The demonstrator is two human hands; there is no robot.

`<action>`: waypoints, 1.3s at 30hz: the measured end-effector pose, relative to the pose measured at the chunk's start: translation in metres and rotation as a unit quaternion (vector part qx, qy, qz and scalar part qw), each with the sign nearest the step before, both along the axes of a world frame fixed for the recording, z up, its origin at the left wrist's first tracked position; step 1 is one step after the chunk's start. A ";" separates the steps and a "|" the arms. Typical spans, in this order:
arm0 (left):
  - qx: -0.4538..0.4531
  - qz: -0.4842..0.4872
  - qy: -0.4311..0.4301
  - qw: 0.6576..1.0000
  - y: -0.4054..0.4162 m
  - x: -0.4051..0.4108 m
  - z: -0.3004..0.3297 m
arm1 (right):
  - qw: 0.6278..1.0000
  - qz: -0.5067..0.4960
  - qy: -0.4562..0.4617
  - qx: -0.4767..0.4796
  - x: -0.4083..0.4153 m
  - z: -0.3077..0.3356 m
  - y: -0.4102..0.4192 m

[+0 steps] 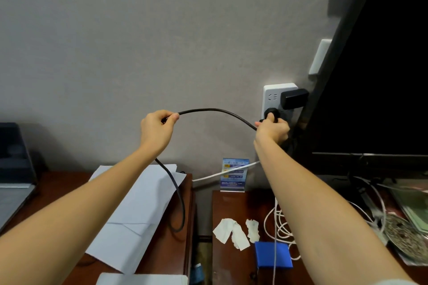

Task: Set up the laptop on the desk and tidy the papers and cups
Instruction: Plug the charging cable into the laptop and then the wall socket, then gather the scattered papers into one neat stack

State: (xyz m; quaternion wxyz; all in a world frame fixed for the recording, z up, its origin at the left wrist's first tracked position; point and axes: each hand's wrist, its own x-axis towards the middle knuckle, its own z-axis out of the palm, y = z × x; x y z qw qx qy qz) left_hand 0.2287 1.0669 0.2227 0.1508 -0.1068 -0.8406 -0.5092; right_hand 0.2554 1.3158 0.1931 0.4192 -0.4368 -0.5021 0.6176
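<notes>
Grey wall fills most of the view, with a white wall socket (pixel 279 102) low on it beside a dark monitor (pixel 379 65), and two brown tables below with a gap between them. At the socket the right hand (pixel 273 128) curls round a round black plug (pixel 271 114), which sits against the lower outlet; whether its pins are fully home cannot be told. The left hand (pixel 157 127) pinches the black power cable (pixel 215 112) further along, so the cord arches between the two hands and then drops past the left forearm into a loop over the left table (pixel 58 183).

The plug could go in crooked or only halfway if the right hand pushes off-axis, and a black adapter (pixel 294 98) just above crowds the fingers. A pull from the left hand could drag the plug back out. The hanging loop lies across the sheets of paper (pixel 134 210) and could sweep them off the edge.

As for the laptop (pixel 14 164), it stands open at the far left of that table, dark grey, only partly in view. Crumpled tissues (pixel 234 231), a blue box (pixel 273 254) and tangled white cables (pixel 281 222) lie on the right table (pixel 234 206); no cups are visible.
</notes>
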 end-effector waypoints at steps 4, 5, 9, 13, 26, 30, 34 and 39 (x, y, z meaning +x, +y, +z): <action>-0.025 -0.004 0.006 1.000 -0.002 -0.002 -0.005 | 1.000 0.008 -0.007 0.000 -0.003 0.003 0.005; -0.026 -0.003 0.007 1.000 -0.003 -0.003 -0.005 | 1.000 0.001 -0.009 -0.004 -0.005 0.006 0.005; -0.038 -0.008 0.009 0.999 -0.008 -0.006 -0.004 | 1.000 -0.016 -0.014 0.002 -0.011 0.007 -0.001; -0.064 -0.030 0.031 0.997 -0.012 -0.004 -0.003 | 1.000 0.000 -0.019 0.015 -0.009 0.009 0.006; -0.345 -0.154 -0.011 0.926 -0.063 0.025 -0.035 | 0.995 0.011 -0.090 0.033 -0.007 0.022 0.002; -0.367 -0.160 -0.062 0.914 -0.090 0.041 -0.058 | 0.958 0.015 -0.271 0.094 -0.008 0.036 -0.018; -0.407 -0.200 -0.100 0.885 -0.111 0.046 -0.081 | 0.826 0.076 -0.405 0.386 -0.009 0.022 -0.076; -0.520 -0.199 -0.105 0.824 -0.147 0.038 -0.115 | 0.637 0.235 -0.384 0.626 -0.014 -0.018 -0.175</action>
